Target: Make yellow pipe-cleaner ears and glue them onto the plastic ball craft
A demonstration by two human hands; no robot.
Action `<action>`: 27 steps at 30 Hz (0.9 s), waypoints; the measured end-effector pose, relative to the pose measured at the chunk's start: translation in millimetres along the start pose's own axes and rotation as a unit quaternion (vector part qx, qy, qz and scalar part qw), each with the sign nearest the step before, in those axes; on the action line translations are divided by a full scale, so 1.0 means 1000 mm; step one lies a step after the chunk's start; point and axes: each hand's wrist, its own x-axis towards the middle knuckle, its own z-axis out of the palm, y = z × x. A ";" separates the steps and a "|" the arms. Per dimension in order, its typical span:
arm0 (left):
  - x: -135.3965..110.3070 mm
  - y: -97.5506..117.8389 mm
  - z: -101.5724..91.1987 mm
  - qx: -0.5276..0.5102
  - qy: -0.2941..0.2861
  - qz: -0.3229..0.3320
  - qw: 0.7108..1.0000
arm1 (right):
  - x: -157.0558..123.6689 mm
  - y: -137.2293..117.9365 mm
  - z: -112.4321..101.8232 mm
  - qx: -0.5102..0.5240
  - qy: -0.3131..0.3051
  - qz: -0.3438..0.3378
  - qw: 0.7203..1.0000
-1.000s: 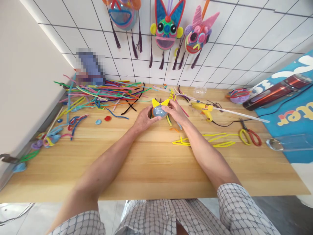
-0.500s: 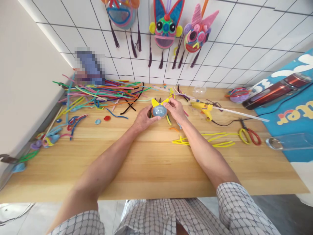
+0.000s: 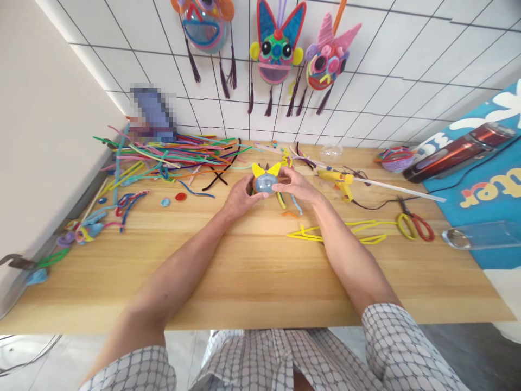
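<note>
Between my two hands is a clear plastic ball ornament (image 3: 266, 183) with two yellow pointed ears on its top. My left hand (image 3: 240, 196) grips its left side, thumb along the lower front. On the right side, my right hand (image 3: 298, 184) closes on it with thumb and fingers. Short pipe cleaner pieces (image 3: 281, 200) in yellow and green lie just under the right hand. Long yellow pipe cleaners (image 3: 305, 234) rest on the table beneath my right forearm. The ball's far side is hidden from me.
A yellow glue gun (image 3: 342, 182) with a long glue stick lies to the right, near scissors (image 3: 415, 225). Many coloured pipe cleaners (image 3: 187, 155) are heaped at the back left. A red thermos (image 3: 459, 152) and clear bottle (image 3: 480, 238) lie at right. Decorated balls (image 3: 275, 57) hang on the wall.
My right hand has moved from the right ear down to the ball's right side. The left hand keeps its hold. The view has shifted slightly.
</note>
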 end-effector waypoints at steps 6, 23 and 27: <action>0.001 -0.003 0.000 -0.009 0.003 -0.010 1.000 | 0.001 0.002 0.000 -0.015 0.006 0.000 1.000; 0.001 0.000 0.000 -0.019 0.002 -0.004 1.000 | -0.014 0.002 0.001 -0.047 0.057 -0.019 0.997; 0.000 0.003 -0.001 -0.025 -0.001 0.004 1.000 | -0.013 0.006 0.001 -0.019 0.078 -0.021 0.997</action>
